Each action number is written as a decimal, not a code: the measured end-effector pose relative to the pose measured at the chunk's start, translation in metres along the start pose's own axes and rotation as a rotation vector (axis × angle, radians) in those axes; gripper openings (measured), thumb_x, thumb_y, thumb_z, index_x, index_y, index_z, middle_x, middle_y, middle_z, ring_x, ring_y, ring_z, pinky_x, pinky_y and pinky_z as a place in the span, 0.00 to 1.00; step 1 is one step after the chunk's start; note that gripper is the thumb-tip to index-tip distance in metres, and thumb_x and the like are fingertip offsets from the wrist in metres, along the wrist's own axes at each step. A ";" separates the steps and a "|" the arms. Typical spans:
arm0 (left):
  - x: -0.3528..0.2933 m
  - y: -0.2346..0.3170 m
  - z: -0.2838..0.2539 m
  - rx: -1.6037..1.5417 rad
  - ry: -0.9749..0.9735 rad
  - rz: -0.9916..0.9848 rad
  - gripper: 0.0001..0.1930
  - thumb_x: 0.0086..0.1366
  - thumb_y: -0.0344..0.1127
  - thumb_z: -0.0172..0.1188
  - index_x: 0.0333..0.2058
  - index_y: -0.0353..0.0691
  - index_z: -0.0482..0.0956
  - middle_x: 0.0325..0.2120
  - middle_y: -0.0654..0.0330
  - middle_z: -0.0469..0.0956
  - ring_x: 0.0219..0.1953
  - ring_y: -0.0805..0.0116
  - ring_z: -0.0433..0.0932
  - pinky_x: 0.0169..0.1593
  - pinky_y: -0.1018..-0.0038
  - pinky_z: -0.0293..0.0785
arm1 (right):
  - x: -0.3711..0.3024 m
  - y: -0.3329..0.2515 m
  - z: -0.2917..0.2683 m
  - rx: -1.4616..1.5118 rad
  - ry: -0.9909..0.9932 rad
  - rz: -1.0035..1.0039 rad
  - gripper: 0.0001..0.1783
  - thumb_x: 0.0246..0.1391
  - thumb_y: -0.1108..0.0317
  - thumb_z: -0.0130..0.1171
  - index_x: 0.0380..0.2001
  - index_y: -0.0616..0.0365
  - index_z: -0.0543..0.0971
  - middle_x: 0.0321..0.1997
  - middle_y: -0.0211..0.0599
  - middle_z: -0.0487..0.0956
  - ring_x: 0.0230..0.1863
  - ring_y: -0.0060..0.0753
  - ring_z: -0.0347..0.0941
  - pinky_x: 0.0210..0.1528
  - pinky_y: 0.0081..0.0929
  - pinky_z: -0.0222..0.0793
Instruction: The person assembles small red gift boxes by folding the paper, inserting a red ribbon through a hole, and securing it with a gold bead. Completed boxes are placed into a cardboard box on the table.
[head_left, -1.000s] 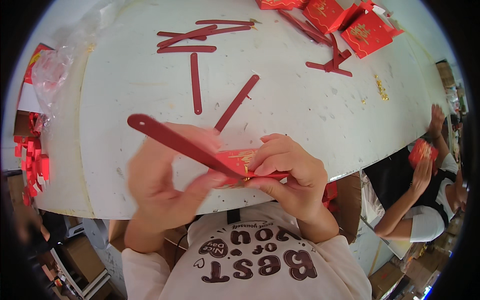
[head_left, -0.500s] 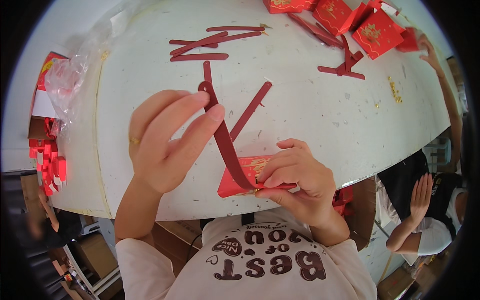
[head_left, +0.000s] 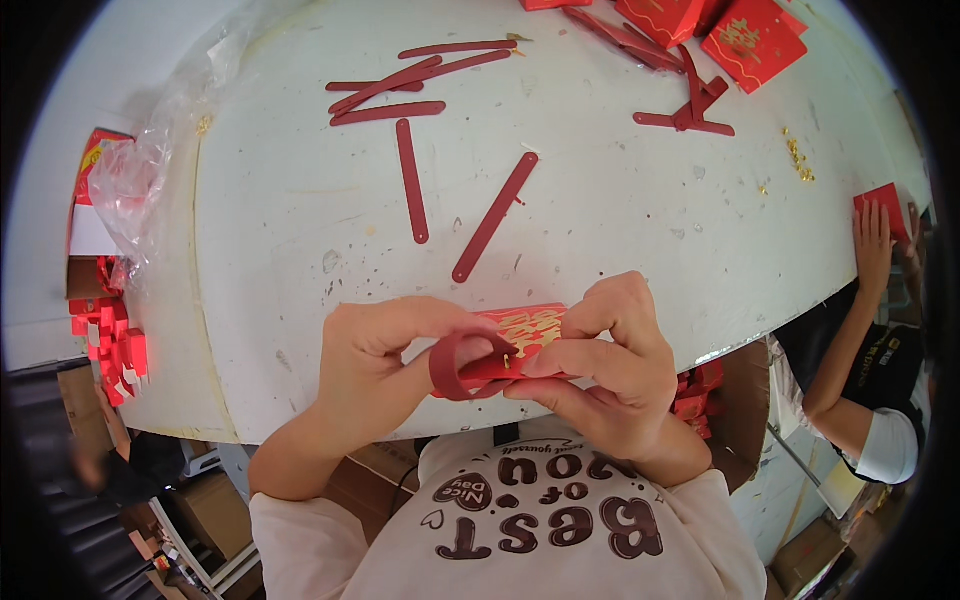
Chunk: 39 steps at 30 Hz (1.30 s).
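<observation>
Close to the table's near edge sits a red gift box (head_left: pixel 533 322) with gold printing, held by my right hand (head_left: pixel 612 365), whose thumb and fingers pinch its top edge. My left hand (head_left: pixel 385 365) is closed on a dark red strap (head_left: pixel 447 375), which bends back in a loop toward the box. The strap's end lies by a small gold fastener (head_left: pixel 507 362) at the box's top edge. Fingers cover part of the box and strap. Beyond my hands lie two loose straps, one upright (head_left: pixel 411 185) and one slanting (head_left: pixel 497 220).
More dark red straps (head_left: pixel 390 115) lie at the far left, others (head_left: pixel 690 120) at the far right. Red boxes (head_left: pixel 755 45) stand at the back right, near gold fasteners (head_left: pixel 797 157). A co-worker's hand (head_left: pixel 872 240) holds a red box at the right. Clear plastic wrap (head_left: pixel 140 180) lies left.
My left hand has come down and right, folding the strap's free end over to the box. My right hand still grips the box. At the right, the co-worker has pulled a red box nearer.
</observation>
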<state>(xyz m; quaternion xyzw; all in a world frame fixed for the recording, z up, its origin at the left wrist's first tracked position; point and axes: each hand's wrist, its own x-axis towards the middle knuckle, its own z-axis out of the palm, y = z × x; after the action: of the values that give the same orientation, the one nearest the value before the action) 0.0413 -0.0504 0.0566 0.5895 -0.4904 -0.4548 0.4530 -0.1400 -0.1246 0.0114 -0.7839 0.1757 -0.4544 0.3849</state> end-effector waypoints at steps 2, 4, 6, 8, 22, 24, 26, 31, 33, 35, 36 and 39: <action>-0.001 -0.003 -0.001 0.021 -0.020 0.090 0.04 0.56 0.24 0.59 0.31 0.31 0.80 0.26 0.54 0.81 0.29 0.67 0.79 0.34 0.76 0.75 | 0.000 -0.002 0.000 0.010 -0.001 0.025 0.16 0.28 0.68 0.74 0.25 0.52 0.79 0.27 0.26 0.68 0.31 0.30 0.59 0.31 0.26 0.54; -0.002 -0.001 -0.004 0.102 -0.063 0.169 0.06 0.55 0.23 0.60 0.32 0.31 0.80 0.27 0.53 0.80 0.31 0.64 0.79 0.35 0.75 0.75 | -0.001 -0.005 -0.002 0.025 -0.011 0.066 0.16 0.27 0.70 0.73 0.25 0.52 0.80 0.29 0.27 0.70 0.31 0.32 0.60 0.32 0.26 0.56; -0.002 0.000 -0.006 0.174 -0.105 0.262 0.08 0.53 0.22 0.60 0.34 0.32 0.80 0.29 0.51 0.80 0.33 0.61 0.79 0.36 0.73 0.75 | 0.000 -0.006 -0.003 0.031 -0.014 0.069 0.16 0.27 0.71 0.73 0.25 0.52 0.79 0.30 0.27 0.71 0.31 0.32 0.62 0.33 0.26 0.56; -0.004 -0.002 -0.006 0.232 -0.148 0.366 0.10 0.51 0.20 0.60 0.35 0.32 0.80 0.31 0.50 0.79 0.35 0.58 0.78 0.38 0.71 0.75 | 0.000 -0.005 -0.002 0.059 -0.016 0.085 0.16 0.28 0.71 0.73 0.26 0.52 0.79 0.31 0.29 0.73 0.32 0.32 0.64 0.34 0.26 0.58; -0.025 -0.042 0.020 -0.041 0.020 0.526 0.15 0.45 0.16 0.62 0.35 0.33 0.80 0.33 0.53 0.77 0.35 0.60 0.77 0.39 0.70 0.73 | 0.007 -0.010 -0.009 0.098 -0.283 0.130 0.19 0.30 0.71 0.71 0.31 0.54 0.78 0.33 0.32 0.77 0.34 0.36 0.71 0.36 0.29 0.67; -0.024 -0.046 0.016 -0.022 -0.013 0.563 0.15 0.45 0.17 0.63 0.34 0.33 0.79 0.34 0.53 0.77 0.35 0.59 0.77 0.39 0.70 0.73 | 0.010 -0.010 -0.009 0.148 -0.292 0.190 0.18 0.31 0.72 0.70 0.31 0.54 0.78 0.33 0.31 0.76 0.34 0.36 0.71 0.35 0.28 0.67; -0.024 -0.045 0.017 -0.027 0.020 0.551 0.14 0.45 0.16 0.63 0.33 0.33 0.79 0.33 0.53 0.77 0.34 0.59 0.77 0.38 0.70 0.73 | 0.012 -0.011 -0.008 0.164 -0.283 0.224 0.18 0.31 0.73 0.70 0.32 0.54 0.78 0.33 0.31 0.76 0.34 0.36 0.71 0.34 0.28 0.68; -0.030 -0.037 0.028 0.019 0.206 0.491 0.13 0.45 0.15 0.62 0.32 0.32 0.78 0.30 0.54 0.78 0.33 0.59 0.77 0.37 0.70 0.74 | 0.014 -0.012 -0.007 0.073 -0.295 0.126 0.18 0.31 0.68 0.71 0.31 0.56 0.79 0.29 0.32 0.77 0.31 0.34 0.71 0.33 0.27 0.68; -0.031 -0.034 0.029 0.145 0.240 0.518 0.13 0.44 0.16 0.63 0.31 0.32 0.77 0.29 0.54 0.78 0.33 0.59 0.77 0.36 0.70 0.74 | 0.015 -0.012 -0.007 0.059 -0.292 0.122 0.18 0.31 0.69 0.71 0.31 0.56 0.80 0.29 0.32 0.77 0.31 0.33 0.71 0.33 0.26 0.68; -0.030 -0.032 0.030 0.237 0.248 0.572 0.13 0.44 0.17 0.64 0.32 0.33 0.76 0.29 0.54 0.78 0.33 0.60 0.77 0.35 0.70 0.74 | 0.016 -0.013 -0.008 0.058 -0.274 0.137 0.18 0.30 0.69 0.71 0.31 0.55 0.80 0.29 0.31 0.77 0.30 0.33 0.71 0.32 0.26 0.68; -0.030 -0.032 0.031 0.284 0.251 0.599 0.14 0.44 0.17 0.65 0.32 0.33 0.76 0.29 0.55 0.78 0.32 0.60 0.77 0.35 0.71 0.74 | 0.016 -0.016 -0.009 0.060 -0.258 0.154 0.18 0.30 0.69 0.71 0.31 0.55 0.80 0.29 0.31 0.77 0.30 0.34 0.71 0.32 0.26 0.67; -0.029 -0.034 0.029 0.268 0.278 0.596 0.14 0.44 0.18 0.65 0.32 0.34 0.76 0.28 0.55 0.78 0.32 0.59 0.77 0.34 0.71 0.74 | 0.019 -0.016 -0.009 0.032 -0.305 0.135 0.19 0.30 0.71 0.70 0.32 0.55 0.79 0.31 0.32 0.75 0.32 0.36 0.71 0.32 0.28 0.67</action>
<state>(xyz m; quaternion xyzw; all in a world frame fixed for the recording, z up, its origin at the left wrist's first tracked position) 0.0150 -0.0202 0.0207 0.5310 -0.6297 -0.1496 0.5469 -0.1387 -0.1301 0.0373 -0.8240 0.1601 -0.3059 0.4493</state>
